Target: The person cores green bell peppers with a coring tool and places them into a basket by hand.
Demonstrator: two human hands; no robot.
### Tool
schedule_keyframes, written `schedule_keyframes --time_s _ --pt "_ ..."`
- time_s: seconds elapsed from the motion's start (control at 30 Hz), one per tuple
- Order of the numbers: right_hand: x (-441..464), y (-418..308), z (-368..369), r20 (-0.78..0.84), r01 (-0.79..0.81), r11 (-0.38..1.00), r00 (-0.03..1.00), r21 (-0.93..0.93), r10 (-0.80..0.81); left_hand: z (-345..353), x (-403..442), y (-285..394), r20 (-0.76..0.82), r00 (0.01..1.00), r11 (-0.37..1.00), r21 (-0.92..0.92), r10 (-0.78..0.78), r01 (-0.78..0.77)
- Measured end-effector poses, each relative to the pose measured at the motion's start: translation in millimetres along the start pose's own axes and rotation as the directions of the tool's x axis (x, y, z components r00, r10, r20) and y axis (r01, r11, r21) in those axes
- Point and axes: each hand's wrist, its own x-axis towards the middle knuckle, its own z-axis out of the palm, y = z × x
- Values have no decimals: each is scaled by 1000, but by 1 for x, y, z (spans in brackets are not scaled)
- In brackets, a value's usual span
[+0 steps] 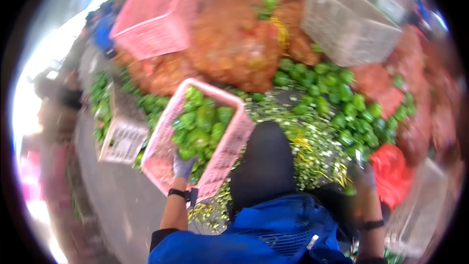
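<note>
A pink plastic crate [226, 166], tilted in view, stands in front of me to the left, partly filled with green bell peppers [198, 117]. Inside it is my left hand [184, 166], in a pale glove, with thumb and fingers closed around a green bell pepper [186, 153] at the near edge of the heap. My right hand [364, 178] is low on the right, smeared by motion, beside a red plastic bag [391, 171]. A bright glint shows at its fingertips; what it holds I cannot make out. A pile of green bell peppers [337, 88] lies beyond it.
Cut green stems [312, 156] and yellow string cover the ground by my knee [266, 161]. Filled orange net sacks [229, 44] lie ahead. Another pink crate [156, 17], a grey crate [349, 27] and a whitish crate [122, 139] stand around. More peppers lie at far left.
</note>
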Motion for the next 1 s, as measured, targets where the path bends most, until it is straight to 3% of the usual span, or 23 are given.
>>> schedule_keyframes --time_s 0.03,0.07,0.1,0.13,0.17,0.2,0.23,0.3,0.37,0.4,0.43,0.5,0.57,0.63,0.7,0.73,0.77,0.83,0.9,1.0 --pt "-8 -47 11 -76 -258 966 963 28 259 26 17 -38 77 996 999 -2 44 -44" --pt "-16 -77 11 -57 -272 962 960 21 273 48 29 -52 229 973 985 -169 15 24" --pt "-19 -97 9 -24 -282 959 959 17 283 62 32 -48 452 891 861 -434 -47 266" --pt "-19 -94 9 -47 -214 973 975 83 219 71 32 -37 623 780 698 -533 -57 478" --pt "-15 -87 8 -68 -135 981 987 141 146 75 26 -26 717 696 615 -534 -35 581" --pt "-13 -85 0 -90 -144 989 985 24 146 76 24 -10 728 685 642 -520 -12 564" --pt "-10 -92 -4 -98 -184 983 978 23 185 74 19 -1 735 678 665 -508 4 547" --pt "-7 -106 -15 -115 -262 965 958 22 263 49 17 35 720 687 799 -355 -98 486" --pt "-3 -107 -26 -136 -259 962 953 89 269 31 51 34 489 847 972 8 -210 236" --pt "0 -111 -30 -153 -277 946 941 168 303 26 52 61 318 948 989 -144 8 40" --pt "5 -116 -36 -167 -292 924 927 245 337 20 49 101 109 971 950 -255 212 -179" --pt "18 -111 -44 -191 -306 879 900 365 392 14 38 195 39 917 903 -194 396 -382" --pt "35 -99 -49 -215 -301 838 876 456 431 40 23 291 213 724 754 -132 656 -643" --pt "42 -97 -50 -169 -331 771 857 543 487 95 9 375 435 437 539 -143 788 -830" --pt "41 -97 -50 -126 -310 865 914 394 385 164 -10 445 704 122 250 -82 700 -965" --pt "36 -94 -51 -164 -254 935 940 247 299 206 -19 468 743 -30 91 -122 669 -988" --pt "32 -92 -53 -187 -193 977 960 91 208 254 -26 480 770 -177 -68 -172 613 -983" --pt "33 -123 -67 -181 -284 950 935 131 304 358 -30 475 761 -412 -427 -197 502 -883" --pt "31 -115 -73 -172 -367 929 914 40 368 436 -49 477 743 -542 -493 -327 392 -806" --pt "28 -91 -73 -177 -387 922 907 10 383 533 -58 464 636 -684 -653 -354 357 -670"
